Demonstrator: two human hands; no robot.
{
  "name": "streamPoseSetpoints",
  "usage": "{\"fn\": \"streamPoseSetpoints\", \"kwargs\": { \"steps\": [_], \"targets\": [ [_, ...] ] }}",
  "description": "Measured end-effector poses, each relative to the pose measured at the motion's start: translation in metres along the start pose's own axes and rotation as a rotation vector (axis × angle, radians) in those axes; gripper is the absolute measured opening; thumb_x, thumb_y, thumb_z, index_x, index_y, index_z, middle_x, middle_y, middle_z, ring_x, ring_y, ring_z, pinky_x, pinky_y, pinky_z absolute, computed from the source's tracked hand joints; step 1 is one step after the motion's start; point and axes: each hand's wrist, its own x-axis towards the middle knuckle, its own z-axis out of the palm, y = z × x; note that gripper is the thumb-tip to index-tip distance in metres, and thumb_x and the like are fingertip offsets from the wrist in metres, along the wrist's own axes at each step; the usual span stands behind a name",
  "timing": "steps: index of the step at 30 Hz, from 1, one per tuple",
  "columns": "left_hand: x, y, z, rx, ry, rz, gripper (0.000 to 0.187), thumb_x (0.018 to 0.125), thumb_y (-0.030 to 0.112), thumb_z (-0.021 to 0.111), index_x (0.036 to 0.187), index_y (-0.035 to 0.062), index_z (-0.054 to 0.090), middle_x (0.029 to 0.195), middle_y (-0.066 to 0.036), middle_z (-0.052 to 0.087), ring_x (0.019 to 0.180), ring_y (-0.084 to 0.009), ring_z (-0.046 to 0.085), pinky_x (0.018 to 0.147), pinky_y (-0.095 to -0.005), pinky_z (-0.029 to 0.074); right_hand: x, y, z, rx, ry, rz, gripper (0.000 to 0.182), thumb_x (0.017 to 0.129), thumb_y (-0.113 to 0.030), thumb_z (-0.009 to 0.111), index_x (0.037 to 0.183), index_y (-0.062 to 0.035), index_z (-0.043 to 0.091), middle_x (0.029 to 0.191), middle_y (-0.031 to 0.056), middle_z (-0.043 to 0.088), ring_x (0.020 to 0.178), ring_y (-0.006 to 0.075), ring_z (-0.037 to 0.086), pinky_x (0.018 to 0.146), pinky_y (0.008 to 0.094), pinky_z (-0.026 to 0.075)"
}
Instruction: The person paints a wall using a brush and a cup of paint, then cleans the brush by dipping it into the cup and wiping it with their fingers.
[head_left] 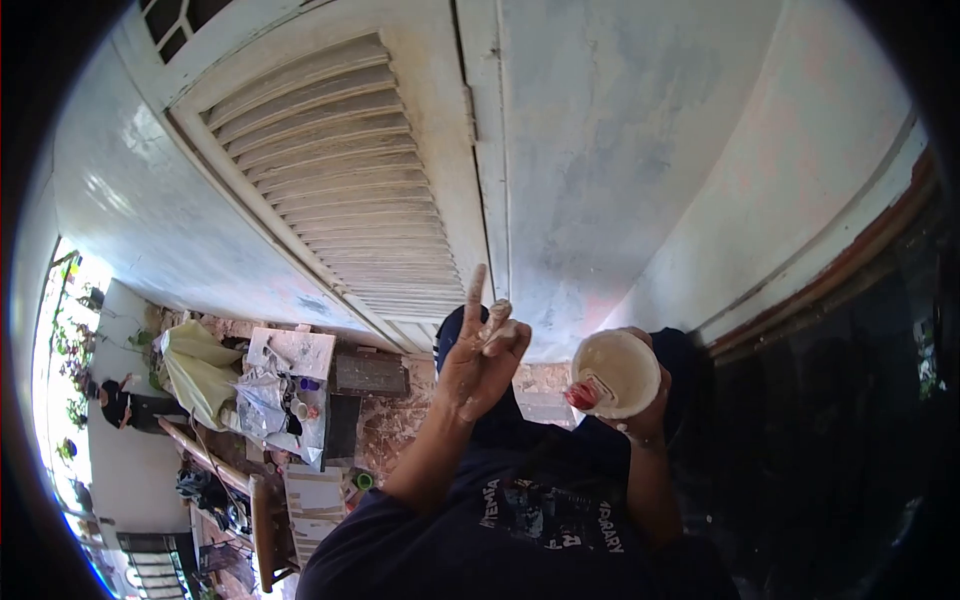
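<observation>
My left hand (487, 355) is raised in front of the louvred door (335, 180). Its index finger points straight up, apart from the other fingers, which are bent and smeared with white; no tool shows in it. On the right, my right hand (652, 412) is wrapped round a round white tub (640, 375), its fingers partly hidden behind it. The tub's opening faces me, and its inside is coated off-white. A red-ended object (580, 396), possibly a brush, rests against the inner wall near the rim.
A grey-white patchy wall (620, 130) stands right of the door. Lower left are a cluttered table (305, 350), a pale yellow cloth (195, 365), a wooden chair (265, 530) and a green ring-shaped item (363, 481). Another person (115, 403) stands at the far left.
</observation>
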Motion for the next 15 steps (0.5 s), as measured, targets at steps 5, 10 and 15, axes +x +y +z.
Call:
{"fn": "streamPoseSetpoints", "kwargs": {
  "steps": [5,10,15],
  "targets": [
    [-0.003,0.004,-0.016,-0.076,-0.068,0.021,0.076,0.082,0.004,0.059,0.142,0.0107,0.012,0.085,-0.001,0.055,0.052,-0.0029,0.045,0.095,-0.0249,0.041,-0.002,0.006,-0.004,0.001,-0.007,-0.042,0.081,0.053,-0.032,0.087,0.115,0.0055,0.050,0.118,0.0108,0.045,0.106,0.0197,0.052,0.090,0.0328,0.045],
    [-0.004,0.005,-0.012,-0.119,-0.093,-0.013,0.056,0.091,0.015,0.048,0.138,0.0085,0.019,0.071,0.000,0.052,0.044,-0.0050,0.041,0.095,-0.0246,0.040,0.001,0.002,-0.004,0.007,-0.006,-0.047,0.081,0.051,-0.028,0.088,0.115,0.0046,0.051,0.119,0.0107,0.045,0.106,0.0202,0.052,0.091,0.0332,0.045],
    [-0.006,0.006,-0.030,-0.100,-0.089,-0.014,0.020,0.095,0.015,0.039,0.107,0.0040,0.050,0.051,0.000,0.045,0.035,-0.0096,0.033,0.097,-0.0314,0.037,-0.001,-0.001,-0.003,0.010,0.023,-0.013,0.079,0.049,-0.024,0.088,0.114,0.0029,0.052,0.118,0.0109,0.046,0.108,0.0201,0.051,0.092,0.0328,0.044]
  ]
}}
